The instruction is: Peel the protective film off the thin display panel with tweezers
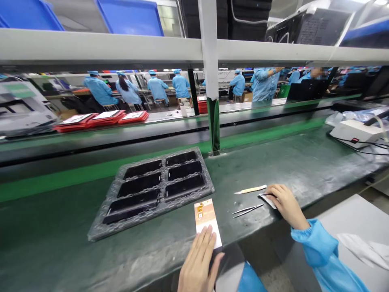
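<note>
My left hand (197, 259) lies flat with fingers stretched over the lower part of a thin phone screen panel (209, 214). Its copper-and-white back faces up, and an orange flex cable (199, 211) sits near the far end. At the bench's front edge, my right hand (285, 205) has its fingers closed around a small white flat piece (268, 200) with a dark edge; its exact kind is unclear. Left of that hand lie metal tweezers (247, 210) and a yellow-handled craft knife (251, 190).
A clear plastic tray (96, 228) holding several dark phone screens stands left on the green bench mat (146, 259). Behind it rises a white post (209, 56). A white device (354, 132) with cables sits far right. Red stacks (105, 117) and several co-workers are beyond.
</note>
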`<state>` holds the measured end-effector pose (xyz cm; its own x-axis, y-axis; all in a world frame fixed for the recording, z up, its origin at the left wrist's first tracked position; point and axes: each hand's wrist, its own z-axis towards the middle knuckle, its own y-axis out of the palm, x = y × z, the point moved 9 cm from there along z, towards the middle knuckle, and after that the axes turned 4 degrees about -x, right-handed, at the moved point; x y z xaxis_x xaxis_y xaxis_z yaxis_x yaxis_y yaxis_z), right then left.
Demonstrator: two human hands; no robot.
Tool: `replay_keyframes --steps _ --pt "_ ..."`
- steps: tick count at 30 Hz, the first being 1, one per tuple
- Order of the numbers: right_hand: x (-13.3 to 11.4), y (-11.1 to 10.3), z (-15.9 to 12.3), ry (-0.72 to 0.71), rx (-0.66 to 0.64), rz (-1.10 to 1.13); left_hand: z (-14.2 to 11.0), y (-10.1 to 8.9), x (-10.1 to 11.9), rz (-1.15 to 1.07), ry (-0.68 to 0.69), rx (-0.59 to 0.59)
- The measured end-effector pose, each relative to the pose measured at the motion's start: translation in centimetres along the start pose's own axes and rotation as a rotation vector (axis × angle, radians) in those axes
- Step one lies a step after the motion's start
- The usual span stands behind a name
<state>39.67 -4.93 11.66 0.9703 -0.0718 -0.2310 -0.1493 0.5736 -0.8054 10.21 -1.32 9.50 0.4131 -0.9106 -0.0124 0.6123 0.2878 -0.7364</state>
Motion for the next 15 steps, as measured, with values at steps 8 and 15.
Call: replay_keyframes --steps 8,15 --pt "-7.0 -4.4 -1.2 -0.149 0.168 0.017 1.4 -1.2 -1.5 -0.341 -0.245 0.015" --pt "-15.7 -4.1 -3.5 -0.411 0.055 0.233 4.9 -0.2 -0.6 -0.784 -0.405 -0.114"
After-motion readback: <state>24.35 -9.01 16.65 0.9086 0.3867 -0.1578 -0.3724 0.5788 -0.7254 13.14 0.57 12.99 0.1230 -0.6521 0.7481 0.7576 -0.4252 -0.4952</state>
